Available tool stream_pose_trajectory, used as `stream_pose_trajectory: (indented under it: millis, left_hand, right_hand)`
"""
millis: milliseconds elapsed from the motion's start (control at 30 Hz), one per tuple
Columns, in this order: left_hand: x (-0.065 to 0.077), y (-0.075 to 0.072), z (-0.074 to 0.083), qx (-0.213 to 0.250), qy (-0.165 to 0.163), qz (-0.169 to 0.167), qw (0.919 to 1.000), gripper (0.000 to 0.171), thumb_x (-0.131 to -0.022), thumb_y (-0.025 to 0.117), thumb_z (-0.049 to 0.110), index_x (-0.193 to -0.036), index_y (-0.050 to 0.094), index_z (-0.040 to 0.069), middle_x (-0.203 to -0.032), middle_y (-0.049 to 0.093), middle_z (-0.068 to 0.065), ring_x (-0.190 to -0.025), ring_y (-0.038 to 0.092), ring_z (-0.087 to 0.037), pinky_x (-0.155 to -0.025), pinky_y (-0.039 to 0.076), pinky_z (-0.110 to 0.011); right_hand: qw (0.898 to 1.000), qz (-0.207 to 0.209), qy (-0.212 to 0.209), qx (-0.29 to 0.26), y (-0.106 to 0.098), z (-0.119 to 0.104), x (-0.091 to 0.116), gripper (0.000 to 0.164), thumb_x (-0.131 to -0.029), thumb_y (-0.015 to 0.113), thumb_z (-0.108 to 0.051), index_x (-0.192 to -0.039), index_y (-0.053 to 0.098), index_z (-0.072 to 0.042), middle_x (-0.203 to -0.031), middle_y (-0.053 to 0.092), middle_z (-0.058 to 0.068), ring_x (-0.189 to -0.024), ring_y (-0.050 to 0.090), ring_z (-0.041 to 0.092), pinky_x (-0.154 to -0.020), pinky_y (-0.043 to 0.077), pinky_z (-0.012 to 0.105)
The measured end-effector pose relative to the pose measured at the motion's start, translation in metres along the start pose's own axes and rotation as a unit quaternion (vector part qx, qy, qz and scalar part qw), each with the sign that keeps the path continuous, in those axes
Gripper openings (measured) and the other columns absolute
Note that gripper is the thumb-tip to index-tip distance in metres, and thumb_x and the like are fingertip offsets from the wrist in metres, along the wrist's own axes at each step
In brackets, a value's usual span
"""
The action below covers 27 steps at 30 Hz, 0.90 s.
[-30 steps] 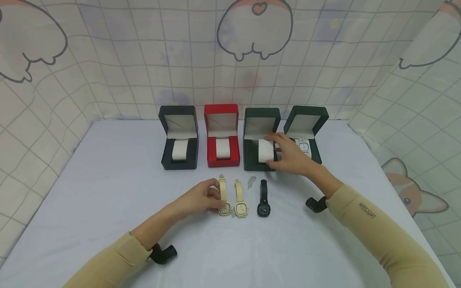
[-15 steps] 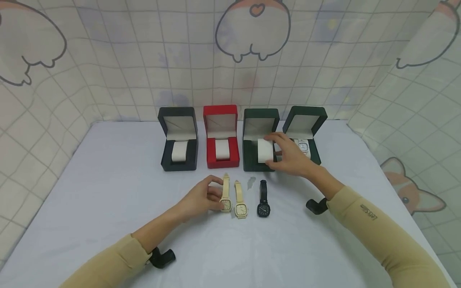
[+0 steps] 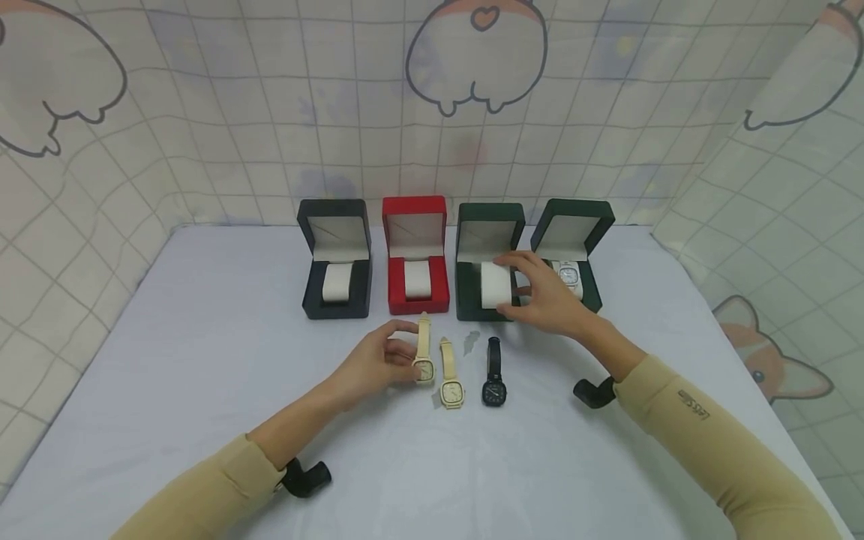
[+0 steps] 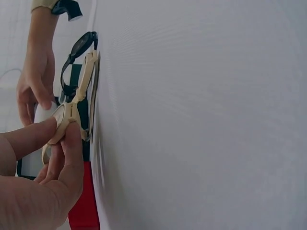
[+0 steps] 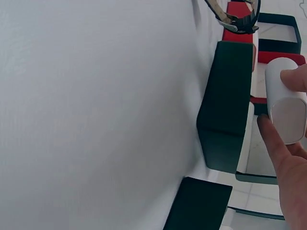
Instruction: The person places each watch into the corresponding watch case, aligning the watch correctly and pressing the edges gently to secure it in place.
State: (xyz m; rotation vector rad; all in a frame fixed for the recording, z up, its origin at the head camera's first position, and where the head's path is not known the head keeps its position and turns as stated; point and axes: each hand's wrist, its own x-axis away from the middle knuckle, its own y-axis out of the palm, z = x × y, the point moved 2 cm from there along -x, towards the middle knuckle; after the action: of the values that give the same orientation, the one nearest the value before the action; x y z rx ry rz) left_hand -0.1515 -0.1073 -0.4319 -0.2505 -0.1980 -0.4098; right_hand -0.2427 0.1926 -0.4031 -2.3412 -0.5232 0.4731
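Observation:
My left hand (image 3: pixel 371 365) pinches a cream-coloured wristwatch (image 3: pixel 423 346) at its case, thumb on one side and fingers on the other; the left wrist view shows this grip up close. A second cream watch (image 3: pixel 451 391) and a black watch (image 3: pixel 494 391) lie on the white cloth to its right. With thumb and fingers, my right hand (image 3: pixel 550 296) holds a white watch cushion (image 3: pixel 495 285) at the third box, which is green (image 3: pixel 466 296). In the right wrist view the cushion (image 5: pixel 288 117) appears raised over that box.
At the back stand other open watch boxes: a dark one (image 3: pixel 307 304) and a red one (image 3: pixel 398 306), each with a white cushion, and a green one (image 3: pixel 594 289) with a white watch inside. A small grey translucent piece (image 3: pixel 472 342) lies near the black watch.
My left hand has lifted the cream watch and carried it slightly away from me, towards the boxes. The right hand and its cushion have shifted slightly left.

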Motion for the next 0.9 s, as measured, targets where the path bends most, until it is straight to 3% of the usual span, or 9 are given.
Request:
stream_pose_trajectory:
  millis: [367, 633, 900]
  left_hand:
    - [-0.008, -0.004, 0.002, 0.015, 0.028, 0.009, 0.9995, 0.068, -0.088, 0.077, -0.005, -0.147, 0.048, 0.011, -0.11, 0.07, -0.011, -0.1, 0.069, -0.023, -0.085, 0.058, -0.032]
    - [-0.011, -0.007, 0.012, 0.03, 0.039, 0.018, 0.9987, 0.067, -0.088, 0.077, -0.005, -0.147, 0.049, 0.012, -0.11, 0.069, -0.012, -0.1, 0.069, -0.025, -0.088, 0.059, -0.035]
    - [-0.017, -0.004, 0.018, 0.03, 0.06, 0.017, 0.9976, 0.066, -0.088, 0.078, -0.002, -0.147, 0.051, 0.012, -0.114, 0.068, -0.012, -0.102, 0.068, -0.026, -0.089, 0.058, -0.033]
  right_hand:
    - [0.999, 0.002, -0.013, -0.033, 0.007, -0.004, 0.003, 0.075, -0.082, 0.087, -0.004, -0.146, 0.048, -0.01, -0.145, 0.048, 0.007, -0.128, 0.053, 0.029, -0.094, 0.057, 0.043]
    - [0.997, -0.005, -0.021, -0.068, 0.011, -0.007, 0.003, 0.079, -0.079, 0.087, 0.001, -0.146, 0.045, -0.005, -0.143, 0.048, 0.011, -0.127, 0.054, 0.033, -0.092, 0.057, 0.044]
    - [0.997, -0.015, -0.014, -0.078, 0.014, -0.014, 0.004, 0.077, -0.079, 0.088, 0.001, -0.144, 0.047, -0.004, -0.141, 0.048, 0.011, -0.125, 0.056, 0.035, -0.092, 0.057, 0.038]
